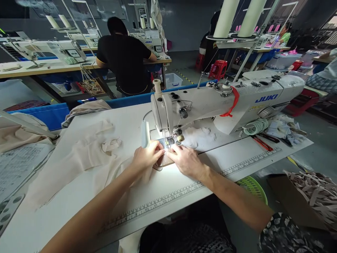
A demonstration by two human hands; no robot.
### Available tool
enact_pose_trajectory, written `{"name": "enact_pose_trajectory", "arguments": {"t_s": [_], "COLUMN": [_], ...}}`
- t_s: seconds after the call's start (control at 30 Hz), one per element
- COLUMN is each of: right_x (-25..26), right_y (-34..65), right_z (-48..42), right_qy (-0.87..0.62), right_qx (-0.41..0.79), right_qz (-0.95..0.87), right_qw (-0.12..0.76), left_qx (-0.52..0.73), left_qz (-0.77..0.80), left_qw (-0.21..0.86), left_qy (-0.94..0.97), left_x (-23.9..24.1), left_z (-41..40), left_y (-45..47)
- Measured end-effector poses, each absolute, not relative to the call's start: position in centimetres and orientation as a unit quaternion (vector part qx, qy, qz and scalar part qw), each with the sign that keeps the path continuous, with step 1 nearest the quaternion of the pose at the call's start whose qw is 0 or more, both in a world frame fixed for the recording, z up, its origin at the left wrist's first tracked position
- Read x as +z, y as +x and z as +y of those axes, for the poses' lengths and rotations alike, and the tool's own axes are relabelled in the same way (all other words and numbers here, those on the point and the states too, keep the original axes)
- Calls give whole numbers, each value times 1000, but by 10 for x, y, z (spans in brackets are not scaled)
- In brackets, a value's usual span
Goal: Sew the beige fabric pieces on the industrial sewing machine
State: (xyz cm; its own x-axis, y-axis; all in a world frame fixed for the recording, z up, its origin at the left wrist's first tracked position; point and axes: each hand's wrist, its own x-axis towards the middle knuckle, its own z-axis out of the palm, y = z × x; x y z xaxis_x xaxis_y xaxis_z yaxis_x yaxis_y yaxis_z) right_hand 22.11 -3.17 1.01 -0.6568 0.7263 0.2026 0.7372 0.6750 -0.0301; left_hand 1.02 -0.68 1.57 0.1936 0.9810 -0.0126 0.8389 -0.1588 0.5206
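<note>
A white JUKI sewing machine (200,102) stands on the table, its needle and presser foot (168,141) lit by a lamp. Just in front of the foot, my left hand (147,153) is closed with fingertips together on thin beige fabric (81,154), which trails over the table to the left. My right hand (185,161) pinches at the same spot from the other side, its fingertips almost meeting the left ones. The bit of fabric between the fingertips is small and mostly hidden by them.
A printed ruler (163,200) runs along the table's front edge. Red-handled snips (263,143), a pale green coil (255,127) and scraps (281,128) lie at right. Below are a green basket (254,188) and a box of strips (313,196). A person (123,59) sits ahead.
</note>
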Motion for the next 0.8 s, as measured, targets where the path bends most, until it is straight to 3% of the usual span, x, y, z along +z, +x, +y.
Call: {"name": "enact_pose_trajectory", "arguments": {"t_s": [0.1,0.23,0.57,0.8], "right_x": [11,12,9,5], "right_y": [219,218,226,236], "right_z": [-32,-32,-25,-17], "right_qy": [-409,-407,-444,-478], "right_qx": [-25,-15,-20,-36], "right_qz": [-908,-910,-887,-865], "right_qw": [85,76,129,150], "left_qx": [203,262,231,224], "left_qz": [517,372,353,358], "left_qw": [21,-85,-150,-135], "left_qy": [831,886,894,897], "left_x": [10,-5,-18,-18], "left_z": [-23,-46,-41,-26], "left_y": [10,12,13,13]}}
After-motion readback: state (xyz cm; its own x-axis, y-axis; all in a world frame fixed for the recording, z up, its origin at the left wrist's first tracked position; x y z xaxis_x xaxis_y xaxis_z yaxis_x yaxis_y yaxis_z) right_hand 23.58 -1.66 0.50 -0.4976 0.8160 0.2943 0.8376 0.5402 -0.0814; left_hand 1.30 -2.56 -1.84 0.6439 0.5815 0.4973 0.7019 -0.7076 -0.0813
